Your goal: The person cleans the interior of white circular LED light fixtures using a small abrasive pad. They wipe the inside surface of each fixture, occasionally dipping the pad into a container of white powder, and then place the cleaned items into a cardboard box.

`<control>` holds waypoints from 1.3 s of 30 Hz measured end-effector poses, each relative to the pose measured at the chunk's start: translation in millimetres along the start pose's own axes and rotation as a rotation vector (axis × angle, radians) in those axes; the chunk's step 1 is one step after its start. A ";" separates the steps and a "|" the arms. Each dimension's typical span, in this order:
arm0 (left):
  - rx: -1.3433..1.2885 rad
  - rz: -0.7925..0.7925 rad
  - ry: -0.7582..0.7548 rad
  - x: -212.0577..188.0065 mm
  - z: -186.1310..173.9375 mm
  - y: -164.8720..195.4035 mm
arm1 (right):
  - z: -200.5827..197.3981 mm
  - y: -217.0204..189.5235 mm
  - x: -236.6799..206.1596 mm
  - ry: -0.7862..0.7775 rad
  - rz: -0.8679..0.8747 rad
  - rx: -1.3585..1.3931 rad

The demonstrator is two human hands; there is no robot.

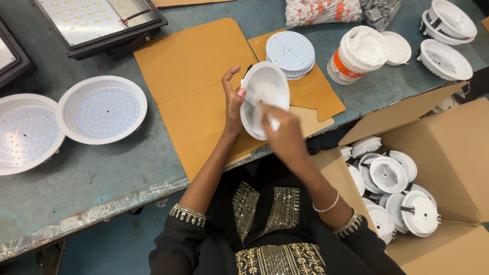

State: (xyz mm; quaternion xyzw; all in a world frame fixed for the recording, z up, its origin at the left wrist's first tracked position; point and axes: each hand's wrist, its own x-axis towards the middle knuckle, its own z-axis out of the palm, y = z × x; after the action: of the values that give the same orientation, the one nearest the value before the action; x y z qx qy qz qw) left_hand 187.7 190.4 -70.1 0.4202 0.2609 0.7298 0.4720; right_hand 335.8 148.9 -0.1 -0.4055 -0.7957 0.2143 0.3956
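Note:
My left hand (233, 99) grips the left rim of a white round downlight housing (265, 91), held tilted above a sheet of brown cardboard (193, 66). My right hand (279, 130) reaches into the housing's bowl from below, its fingertips pressed against the inside; whether it holds something small I cannot tell. Just behind the housing lies a stack of round white LED boards (291, 52) on another cardboard piece.
Two large round LED panels (102, 109) (24, 131) lie at the left. A black floodlight (97, 23) sits at the back. An open cardboard box (453, 147) at the right holds several white housings (389, 175). A tub (356, 55) and more housings (444, 60) stand at back right.

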 end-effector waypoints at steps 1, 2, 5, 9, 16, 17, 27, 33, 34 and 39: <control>-0.001 -0.002 -0.013 -0.2 0.8 1.1 | -6.3 2.6 7.1 0.063 0.046 -0.044; -0.007 -0.010 -0.010 -1.0 1.6 2.6 | -10.8 6.3 16.5 0.125 0.093 -0.088; -0.027 -0.027 -0.012 -1.6 4.1 7.1 | -8.1 15.8 39.6 0.151 0.262 -0.101; -0.001 -0.035 -0.034 0.1 3.8 10.9 | 5.9 17.9 50.4 0.178 0.196 -0.130; 0.066 0.024 -0.064 1.3 -3.7 5.7 | 5.4 -7.9 31.8 0.040 -0.104 -0.045; 0.071 0.025 -0.055 1.3 -4.5 4.2 | 4.9 -12.3 23.5 0.023 -0.196 -0.091; 0.075 0.035 -0.078 3.9 -8.4 -3.5 | -16.9 16.3 31.5 0.101 0.003 -0.066; 0.074 0.005 -0.055 2.6 -11.0 1.1 | 3.3 9.5 38.1 0.037 -0.095 -0.062; 0.084 0.011 -0.055 2.6 -11.5 0.7 | 3.9 6.4 31.6 0.009 -0.127 -0.078; 0.069 0.074 -0.054 3.3 -13.4 -6.8 | -4.6 3.7 -2.9 -0.139 -0.340 -0.194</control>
State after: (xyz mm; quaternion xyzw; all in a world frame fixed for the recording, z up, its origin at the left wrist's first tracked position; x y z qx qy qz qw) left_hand 178.7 196.5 -81.0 0.4651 0.2574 0.7256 0.4370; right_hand 342.4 148.7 -1.1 -0.2856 -0.8950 0.0944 0.3292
